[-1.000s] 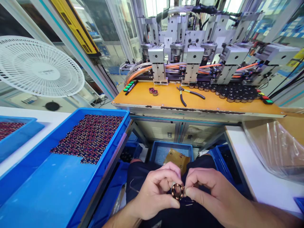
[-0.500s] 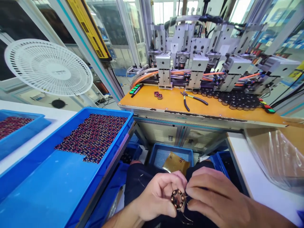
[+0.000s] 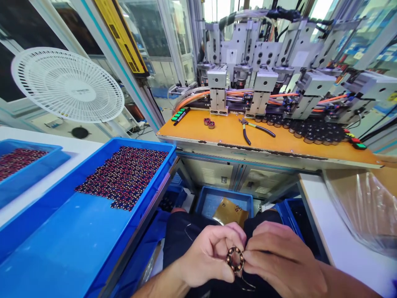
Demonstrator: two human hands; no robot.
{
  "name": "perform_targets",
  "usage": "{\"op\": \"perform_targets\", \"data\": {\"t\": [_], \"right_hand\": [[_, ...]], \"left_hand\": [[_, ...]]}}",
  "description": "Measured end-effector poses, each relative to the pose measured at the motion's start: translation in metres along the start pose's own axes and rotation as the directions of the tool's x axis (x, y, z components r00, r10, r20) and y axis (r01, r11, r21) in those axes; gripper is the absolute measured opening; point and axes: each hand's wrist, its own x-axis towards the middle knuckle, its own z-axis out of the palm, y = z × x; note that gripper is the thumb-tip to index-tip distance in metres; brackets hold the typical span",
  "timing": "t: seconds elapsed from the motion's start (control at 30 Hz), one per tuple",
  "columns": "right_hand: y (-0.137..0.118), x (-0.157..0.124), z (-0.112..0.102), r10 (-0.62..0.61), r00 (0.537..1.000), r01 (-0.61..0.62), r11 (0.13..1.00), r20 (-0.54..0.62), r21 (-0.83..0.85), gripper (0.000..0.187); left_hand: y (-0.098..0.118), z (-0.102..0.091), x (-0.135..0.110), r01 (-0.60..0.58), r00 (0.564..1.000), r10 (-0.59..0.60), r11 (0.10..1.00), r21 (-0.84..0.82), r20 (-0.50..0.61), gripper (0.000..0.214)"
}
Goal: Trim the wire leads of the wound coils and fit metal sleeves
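A small round copper-wound coil part is held low over my lap, its open face toward me. My left hand is closed around its left side with thumb and fingers curled. My right hand pinches its right edge, fingers pressed together. Thin wire leads trail below the part. A large blue tray at my left holds several dark red wound parts laid in a patch.
An orange bench ahead carries pliers, two loose parts, a row of black parts and a multi-head machine. A white fan stands left. Blue bins sit below; a clear plastic bag lies right.
The hands have stayed together on the part, which has turned slightly between the fingers. The view has drifted a little, so the bench and tray sit slightly further right.
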Motion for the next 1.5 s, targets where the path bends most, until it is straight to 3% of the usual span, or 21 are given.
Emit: {"op": "perform_targets", "data": {"t": [0.17, 0.33, 0.4, 0.5, 0.6, 0.7, 0.87, 1.07, 1.17, 1.33, 1.43, 1.5], "right_hand": [[-0.004, -0.002, 0.003, 0.114, 0.992, -0.113, 0.993, -0.055, 0.019, 0.016], [-0.008, -0.005, 0.011, 0.227, 0.968, -0.224, 0.974, -0.104, 0.045, 0.019], [-0.008, -0.008, 0.016, 0.254, 0.957, -0.252, 0.967, -0.141, 0.031, 0.022], [-0.007, -0.013, 0.02, 0.235, 0.953, -0.24, 0.971, -0.191, 0.0, 0.024], [-0.007, -0.015, 0.019, 0.216, 0.957, -0.225, 0.974, -0.193, -0.023, 0.024], [-0.009, -0.012, 0.016, 0.206, 0.958, -0.226, 0.971, -0.2, -0.08, 0.028], [-0.011, -0.008, 0.016, 0.211, 0.949, -0.252, 0.954, -0.234, -0.161, 0.028], [-0.009, -0.015, 0.021, 0.244, 0.939, -0.286, 0.945, -0.241, -0.157, 0.025], [-0.008, -0.018, 0.021, 0.262, 0.937, -0.297, 0.945, -0.23, -0.137, 0.022], [-0.008, -0.014, 0.017, 0.212, 0.947, -0.248, 0.96, -0.241, -0.129, 0.021], [-0.011, -0.01, 0.017, 0.124, 0.956, -0.173, 0.97, -0.265, -0.169, 0.026], [-0.013, -0.011, 0.019, 0.083, 0.952, -0.147, 0.968, -0.293, -0.203, 0.028]], "left_hand": [[0.002, 0.001, 0.0, -0.082, 0.997, 0.082, 0.992, 0.094, 0.004, 0.035], [0.004, 0.005, 0.001, -0.218, 0.972, 0.235, 0.935, 0.279, -0.028, 0.027], [0.004, 0.005, 0.001, -0.261, 0.958, 0.284, 0.91, 0.321, -0.029, 0.034], [0.005, 0.004, -0.001, -0.192, 0.974, 0.221, 0.919, 0.343, -0.047, 0.051], [0.007, 0.002, -0.005, -0.067, 0.993, 0.098, 0.924, 0.377, -0.065, 0.033], [0.005, 0.002, -0.008, -0.064, 0.993, 0.1, 0.913, 0.403, -0.07, 0.018], [0.001, 0.004, -0.01, -0.183, 0.977, 0.212, 0.899, 0.399, -0.03, 0.018], [0.004, 0.004, -0.008, -0.276, 0.957, 0.291, 0.904, 0.327, 0.005, 0.029], [0.006, 0.005, -0.007, -0.339, 0.938, 0.344, 0.893, 0.297, 0.035, 0.024], [0.001, 0.004, -0.004, -0.422, 0.906, 0.412, 0.897, 0.134, 0.1, 0.025], [0.0, 0.001, -0.001, -0.349, 0.935, 0.345, 0.936, 0.039, 0.077, 0.035], [0.001, 0.0, 0.001, -0.191, 0.981, 0.187, 0.978, 0.085, 0.049, 0.042]]}}
